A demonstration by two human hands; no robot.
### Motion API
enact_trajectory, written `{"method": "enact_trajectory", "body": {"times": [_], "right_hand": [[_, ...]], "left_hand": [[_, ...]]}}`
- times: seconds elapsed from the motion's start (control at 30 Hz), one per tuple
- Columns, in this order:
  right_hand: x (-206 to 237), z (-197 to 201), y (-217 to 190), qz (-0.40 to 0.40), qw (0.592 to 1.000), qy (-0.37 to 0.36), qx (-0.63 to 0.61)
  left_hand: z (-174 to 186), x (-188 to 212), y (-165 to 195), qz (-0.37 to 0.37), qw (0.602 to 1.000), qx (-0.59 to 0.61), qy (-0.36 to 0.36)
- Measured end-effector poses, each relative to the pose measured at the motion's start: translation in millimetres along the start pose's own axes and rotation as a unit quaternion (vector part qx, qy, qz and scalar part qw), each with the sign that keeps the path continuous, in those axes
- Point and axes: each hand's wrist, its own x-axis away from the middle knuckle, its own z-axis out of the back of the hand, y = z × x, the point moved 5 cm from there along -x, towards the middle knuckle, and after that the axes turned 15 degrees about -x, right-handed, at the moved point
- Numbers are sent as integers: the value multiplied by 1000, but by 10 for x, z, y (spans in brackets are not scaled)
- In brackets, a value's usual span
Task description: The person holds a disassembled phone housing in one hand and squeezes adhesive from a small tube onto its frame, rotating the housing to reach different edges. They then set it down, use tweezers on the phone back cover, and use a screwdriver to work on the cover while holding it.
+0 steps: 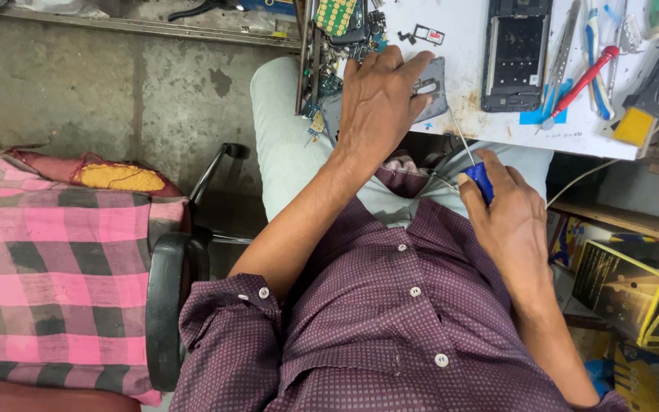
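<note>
Pressing grey phone part (430, 88) with left hand (379, 103) at 12 o'clock; right hand (509, 214) grips blue-handled screwdriver (480, 177); stripped phone frame (515, 53) at 1 o'clock, reassembly seemingly pending

Thin bare metal shaft and glossy blue plastic handle on the screwdriver (479, 177). Matt grey plastic on the phone cover (430, 90). Dull dark frame, probably metal and plastic, on the opened phone (514, 55). Smooth white worktop (459, 114), stained brown near the edge. Shiny red plastic on the second screwdriver (585, 80). Soft woven cotton, finely dotted, on the purple shirt (390, 328). Pink checked cloth (47, 282), a little coarse. Rough, patchy grey concrete floor (78, 91). Glossy printed cardboard box (634, 290).
</note>
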Motion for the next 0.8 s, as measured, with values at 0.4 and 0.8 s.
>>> {"method": "enact_trajectory", "body": {"times": [0.4,0.8], "right_hand": [[18,4,93,-2,1000,17,-14],[214,105,290,-91,973,59,-205]], "left_hand": [[20,8,11,2,1000,10,-11],[165,-363,87,-245,967,-55,32]]}}
